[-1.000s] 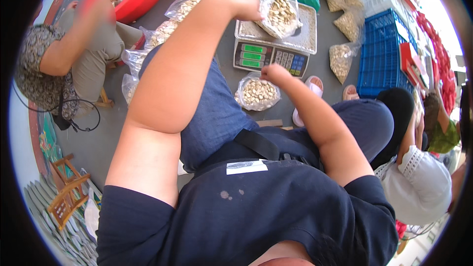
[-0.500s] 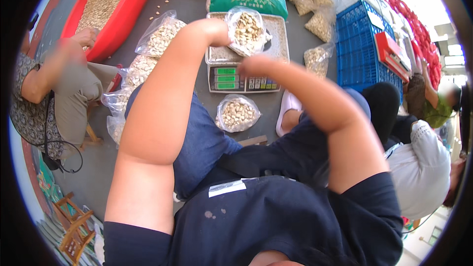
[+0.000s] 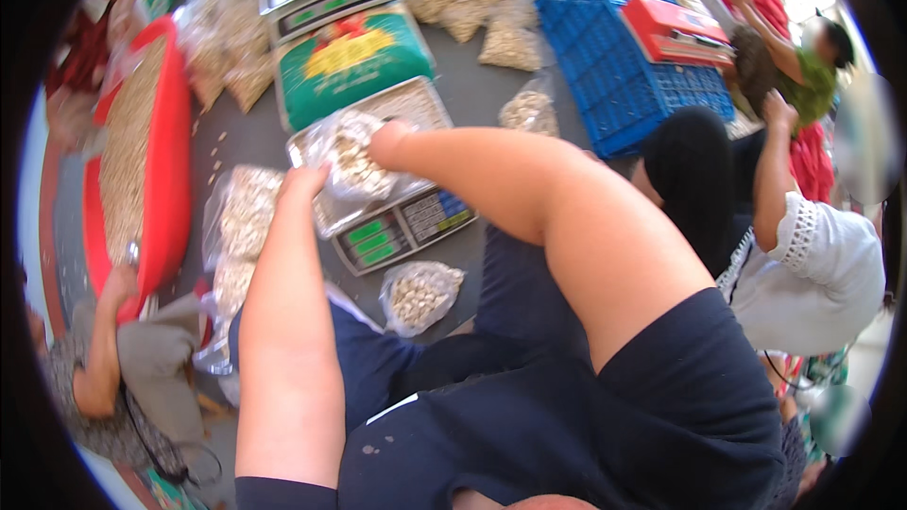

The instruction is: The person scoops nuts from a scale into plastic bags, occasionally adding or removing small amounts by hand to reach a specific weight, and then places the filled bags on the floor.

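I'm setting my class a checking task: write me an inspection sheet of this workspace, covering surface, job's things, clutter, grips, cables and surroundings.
Surface: grey floor, with loose pale pieces near the red tub.
Job's things: clear bag of pale pieces on the near scale; second bag, also filled, on the floor before it.
Clutter: green sack behind the near scale, another scale beyond; blue crate at right.
Grips: left grip at the clear bag's left edge, right grip at its right; finger closure unclear.
Cables: thin dark cord or strap at lower left.
Surroundings: co-workers at left and right.
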The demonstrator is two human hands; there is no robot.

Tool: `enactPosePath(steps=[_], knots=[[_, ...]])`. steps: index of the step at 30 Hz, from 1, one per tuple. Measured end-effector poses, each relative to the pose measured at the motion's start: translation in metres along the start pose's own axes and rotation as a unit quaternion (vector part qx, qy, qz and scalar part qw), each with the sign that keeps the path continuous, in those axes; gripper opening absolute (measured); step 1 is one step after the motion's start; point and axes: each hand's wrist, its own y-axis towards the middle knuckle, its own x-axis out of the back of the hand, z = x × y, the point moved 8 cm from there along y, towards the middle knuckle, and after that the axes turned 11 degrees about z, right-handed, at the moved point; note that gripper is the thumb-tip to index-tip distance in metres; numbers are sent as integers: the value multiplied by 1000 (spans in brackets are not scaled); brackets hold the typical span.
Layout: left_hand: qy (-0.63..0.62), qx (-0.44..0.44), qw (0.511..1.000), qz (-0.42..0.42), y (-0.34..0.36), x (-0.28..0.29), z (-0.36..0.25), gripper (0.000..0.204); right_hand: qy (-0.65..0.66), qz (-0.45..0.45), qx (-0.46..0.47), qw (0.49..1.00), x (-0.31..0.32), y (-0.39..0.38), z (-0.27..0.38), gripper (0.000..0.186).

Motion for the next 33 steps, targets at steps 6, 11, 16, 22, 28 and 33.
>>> enactPosePath(steps=[6,11,16,22,28,33], knots=[[60,17,995,-72,13,9,-24,13,119,-66,74,988,36,-62,-17,20],[5,-110,976,-190,-49,74,-104,17,209,-190,77,956,58,-120,-70,20],[-171,-230,940,-186,-89,107,-141,18,298,-401,13,866,100,-189,-126,22],[-247,-262,920,-159,-165,139,-148,13,308,-527,-116,783,99,-209,-199,26],[-226,-147,953,-139,-160,168,-48,19,290,-396,-276,827,46,-159,-261,33],[-150,45,985,-78,-109,167,83,27,188,-250,-276,909,-78,-73,-302,31]])
